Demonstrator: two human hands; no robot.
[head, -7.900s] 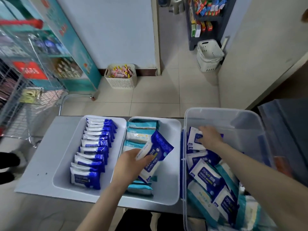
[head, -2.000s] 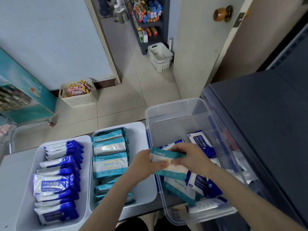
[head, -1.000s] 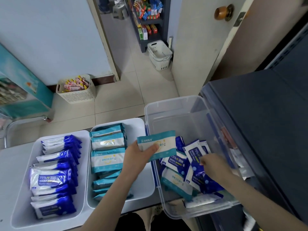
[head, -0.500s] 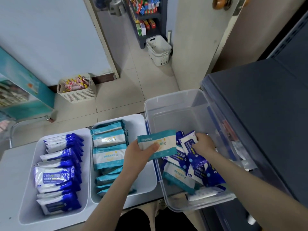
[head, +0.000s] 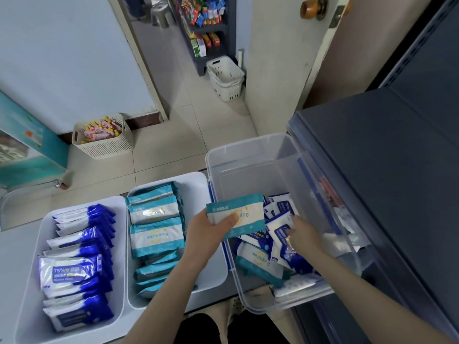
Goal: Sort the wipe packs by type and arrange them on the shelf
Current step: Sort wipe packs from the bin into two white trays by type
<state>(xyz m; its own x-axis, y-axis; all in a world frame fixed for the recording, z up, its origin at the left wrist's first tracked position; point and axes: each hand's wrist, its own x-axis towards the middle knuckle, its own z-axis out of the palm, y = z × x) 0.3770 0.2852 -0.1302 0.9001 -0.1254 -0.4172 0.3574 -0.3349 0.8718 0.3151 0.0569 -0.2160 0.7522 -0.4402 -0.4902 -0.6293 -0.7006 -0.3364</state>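
Note:
My left hand (head: 207, 234) grips a teal-and-white wipe pack (head: 244, 211), held over the left rim of the clear plastic bin (head: 250, 150). Inside the bin my right hand (head: 304, 235) closes on a blue-and-white wipe pack (head: 278, 225) among mixed loose packs. A white tray (head: 33, 284) at the left holds a row of blue packs (head: 74, 271). The white tray (head: 198, 180) beside it holds teal packs (head: 156, 237) in a row.
A dark grey shelf surface (head: 387, 184) rises right of the bin. On the tiled floor beyond stand a beige basket of snacks (head: 101, 137) and a white basket (head: 226, 78) by a doorway. The trays rest on a grey table (head: 12, 247).
The left hand still holds the teal pack in about the same place. My right hand has shifted a little within the bin and taken hold of a blue pack.

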